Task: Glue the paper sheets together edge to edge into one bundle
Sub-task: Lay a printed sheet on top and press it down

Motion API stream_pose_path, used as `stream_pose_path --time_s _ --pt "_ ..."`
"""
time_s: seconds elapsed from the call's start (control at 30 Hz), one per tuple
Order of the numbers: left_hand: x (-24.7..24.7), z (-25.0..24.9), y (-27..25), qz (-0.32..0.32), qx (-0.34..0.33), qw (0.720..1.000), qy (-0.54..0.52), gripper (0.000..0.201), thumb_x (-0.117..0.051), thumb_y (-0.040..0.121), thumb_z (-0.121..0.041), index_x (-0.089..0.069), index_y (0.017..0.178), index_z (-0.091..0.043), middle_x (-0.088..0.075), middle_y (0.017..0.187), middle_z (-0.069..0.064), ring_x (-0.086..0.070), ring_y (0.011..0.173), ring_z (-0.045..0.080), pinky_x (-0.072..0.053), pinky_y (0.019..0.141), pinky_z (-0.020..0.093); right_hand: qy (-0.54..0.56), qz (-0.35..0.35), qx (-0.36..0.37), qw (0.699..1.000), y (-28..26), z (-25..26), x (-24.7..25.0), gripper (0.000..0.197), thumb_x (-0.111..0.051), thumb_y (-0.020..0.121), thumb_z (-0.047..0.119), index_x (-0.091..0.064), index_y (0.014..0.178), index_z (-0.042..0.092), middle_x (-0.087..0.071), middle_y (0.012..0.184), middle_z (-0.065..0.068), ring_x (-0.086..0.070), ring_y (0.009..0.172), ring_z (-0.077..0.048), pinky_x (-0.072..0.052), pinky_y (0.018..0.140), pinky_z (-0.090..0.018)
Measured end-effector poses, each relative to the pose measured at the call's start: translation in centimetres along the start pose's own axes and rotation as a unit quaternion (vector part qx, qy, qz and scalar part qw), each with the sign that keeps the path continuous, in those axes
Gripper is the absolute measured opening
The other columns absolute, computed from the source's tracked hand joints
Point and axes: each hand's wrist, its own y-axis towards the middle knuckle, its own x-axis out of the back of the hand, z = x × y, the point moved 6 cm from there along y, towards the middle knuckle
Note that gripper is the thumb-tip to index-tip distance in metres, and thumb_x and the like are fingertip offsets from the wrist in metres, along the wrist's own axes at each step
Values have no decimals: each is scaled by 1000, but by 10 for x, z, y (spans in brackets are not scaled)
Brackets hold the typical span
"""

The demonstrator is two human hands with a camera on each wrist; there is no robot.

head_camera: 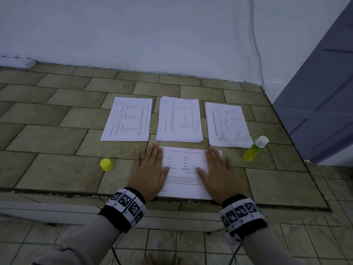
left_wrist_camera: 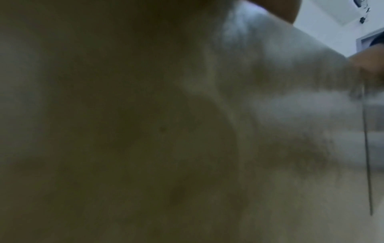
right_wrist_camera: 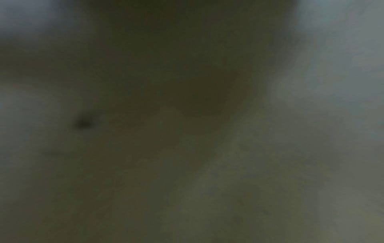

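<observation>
1. Cap [head_camera: 106, 164] stands alone at nine o'clock of the left hand [head_camera: 150, 172], clear of the work.
2. Both hands lie flat, fingers straight, pressing the sheet [head_camera: 186, 174], probably to set a glued edge; right hand [head_camera: 217, 173] covers its right side.
3. Three stacks [head_camera: 179, 121] sit at twelve o'clock, narrow gaps between.
4. Glue stick [head_camera: 255, 149] lies uncapped at two o'clock, near the bench [head_camera: 57, 134] edge.

Both wrist views: blurred throughout, nothing identifiable. Near sheet [head_camera: 186, 174]: left and right edges covered by the left hand [head_camera: 150, 172] and right hand [head_camera: 219, 175]. Print on the three stacks beyond that sheet: too small to be read. Forearms: cut off by the lower edge.
</observation>
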Motion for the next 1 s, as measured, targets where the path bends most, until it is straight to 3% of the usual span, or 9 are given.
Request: stream_pose_path --time_s 0.17,0.27,0.37,0.47,0.53,0.73,0.8,0.93,1.0 --pt "-3 1 1 0 -2 1000 -1 75 -9 97 -51 -27 150 -2 -20 159 13 -15 148 24 -13 116 56 -9 -5 -47 999 -9 -19 9 107 28 70 74 -5 154 15 -4 162 1 -1 148 -13 -1 118 -40" --pt "-3 0 1 1 2 1000 6 74 -10 97 -51 -29 150 -2 -22 159 13 -17 148 25 -13 116 56 15 -4 -67 998 -7 0 18 98 20 77 72 0 153 13 2 162 -2 1 149 -17 1 118 -44" --pt "-1 -1 1 4 0 1000 11 73 -11 97 -50 -26 151 -4 -20 159 13 -15 148 25 -11 116 55 27 5 11 1000 -1 49 12 103 28 70 71 5 152 13 7 161 -3 8 148 -16 11 117 -47" --pt "1 -1 0 20 -6 1000 21 67 -23 96 -45 -41 144 0 -36 152 18 -33 141 33 -27 109 60 48 14 91 995 8 86 -6 106 28 70 72 -2 153 13 3 161 -2 9 148 -13 16 115 -44" --pt "0 0 0 22 -8 1000 18 66 -27 95 -43 -45 141 1 -40 149 20 -38 138 36 -32 105 62 33 10 104 994 12 91 -9 106 27 71 71 -6 153 13 -1 162 -1 6 148 -12 14 116 -44" --pt "-2 2 0 28 6 1000 0 80 1 95 -56 -23 152 -5 -17 160 14 -13 149 31 -13 118 55 16 -9 24 1000 6 20 -2 94 16 80 70 -4 153 15 -1 161 1 3 148 -12 5 120 -42" --pt "-2 2 1 26 6 1000 -1 86 10 94 -58 -24 152 -5 -19 160 14 -15 148 31 -14 118 56 5 -17 -17 1000 -2 -13 3 96 17 80 72 -6 154 15 -4 161 0 -1 148 -14 1 120 -42" --pt "-3 2 1 33 9 999 -7 83 6 96 -56 -28 150 -4 -25 158 15 -21 147 33 -16 116 56 0 -13 -45 999 -13 -36 5 102 21 76 74 -8 154 15 -7 161 1 -2 148 -13 -1 120 -44" --pt "-3 2 0 36 8 999 -9 79 0 96 -55 -26 151 -4 -23 159 15 -18 148 32 -13 117 55 23 -5 -48 999 -10 -36 7 96 14 80 74 -6 154 15 -5 161 2 1 148 -11 0 120 -43"
